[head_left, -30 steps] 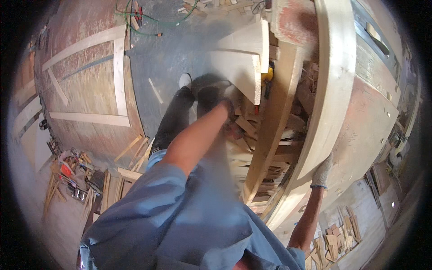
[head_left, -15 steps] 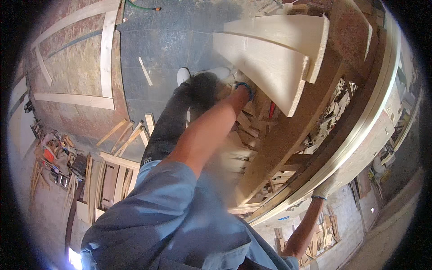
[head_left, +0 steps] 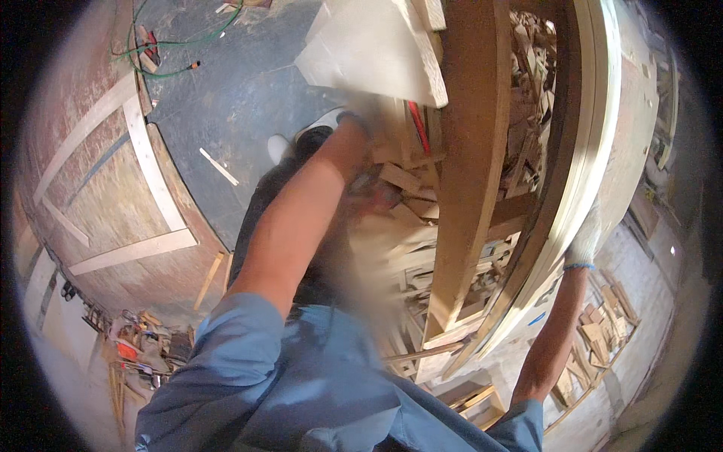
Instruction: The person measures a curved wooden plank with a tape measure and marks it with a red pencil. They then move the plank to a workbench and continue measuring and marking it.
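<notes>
My left arm reaches forward past my legs. Its hand (head_left: 367, 124) is blurred and in shadow beside the lower edge of a pale, tapered wooden board (head_left: 369, 53), and its fingers cannot be made out. Further right, my right hand (head_left: 589, 235), in a light knitted glove with a blue cuff, lies stretched along the outer side of a long curved wooden rim (head_left: 557, 271). No object shows in it. Near the left hand, a red tool-like strip (head_left: 418, 126) leans among wood pieces.
A broad wooden beam (head_left: 471, 151) runs inside the curved rim, with heaped offcuts (head_left: 527, 113) beyond it. Loose scraps (head_left: 403, 181) lie below my left hand. On the left are a pale strip frame (head_left: 154, 166) on a brown panel and a green hose (head_left: 162, 74).
The view has swung, so the boards sit higher and further left. My right hand has slid forward along the rim. More of the red strip shows beside my blurred left hand.
</notes>
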Action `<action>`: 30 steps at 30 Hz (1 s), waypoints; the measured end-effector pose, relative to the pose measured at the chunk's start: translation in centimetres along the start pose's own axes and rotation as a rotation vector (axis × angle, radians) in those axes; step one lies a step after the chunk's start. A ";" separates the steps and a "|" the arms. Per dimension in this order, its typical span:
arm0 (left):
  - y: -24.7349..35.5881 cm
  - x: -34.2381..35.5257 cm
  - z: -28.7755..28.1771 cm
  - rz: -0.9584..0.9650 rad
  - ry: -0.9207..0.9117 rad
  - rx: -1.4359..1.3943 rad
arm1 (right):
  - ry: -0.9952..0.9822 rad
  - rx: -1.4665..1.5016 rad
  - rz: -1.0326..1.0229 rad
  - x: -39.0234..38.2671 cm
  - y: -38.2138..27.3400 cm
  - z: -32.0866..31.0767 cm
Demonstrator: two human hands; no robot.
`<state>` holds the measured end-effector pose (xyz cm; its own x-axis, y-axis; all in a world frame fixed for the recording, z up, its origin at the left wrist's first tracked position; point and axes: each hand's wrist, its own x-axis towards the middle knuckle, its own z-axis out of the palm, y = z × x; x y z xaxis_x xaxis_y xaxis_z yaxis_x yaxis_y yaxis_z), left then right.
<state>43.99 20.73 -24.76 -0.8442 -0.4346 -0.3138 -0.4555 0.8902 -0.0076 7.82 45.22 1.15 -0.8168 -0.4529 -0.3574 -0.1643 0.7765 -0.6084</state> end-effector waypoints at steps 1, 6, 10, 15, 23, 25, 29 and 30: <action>0.1 -0.1 0.0 -0.002 -0.016 -0.034 | -0.035 0.053 0.032 -0.2 -1.1 0.5; 2.5 0.7 7.2 -0.239 0.057 -0.547 | 0.095 0.358 0.209 -0.2 -2.7 2.2; 4.5 -2.1 5.9 -0.308 0.295 -0.786 | 0.156 0.310 0.198 0.0 -1.8 2.1; 6.3 -3.3 11.4 -0.262 0.092 -1.415 | 0.109 0.213 0.107 1.7 1.7 -2.9; 10.0 -0.1 13.4 -1.084 0.009 -2.543 | 0.001 0.290 0.121 0.2 -1.4 -0.5; 9.6 -1.1 11.3 -1.018 -0.095 -2.709 | -0.052 0.288 0.132 0.6 0.3 -2.8; 13.3 0.2 19.4 -0.251 -0.011 -1.886 | -0.109 0.184 0.024 2.9 -0.5 -3.1; 13.3 -0.3 17.3 -0.371 0.006 -1.891 | -0.109 0.161 0.030 3.1 0.5 -4.3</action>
<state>43.10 35.11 -41.18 -0.6469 -0.5426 -0.5358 -0.2500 -0.5128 0.8213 2.79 46.08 2.74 -0.7538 -0.4824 -0.4462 -0.0436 0.7142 -0.6986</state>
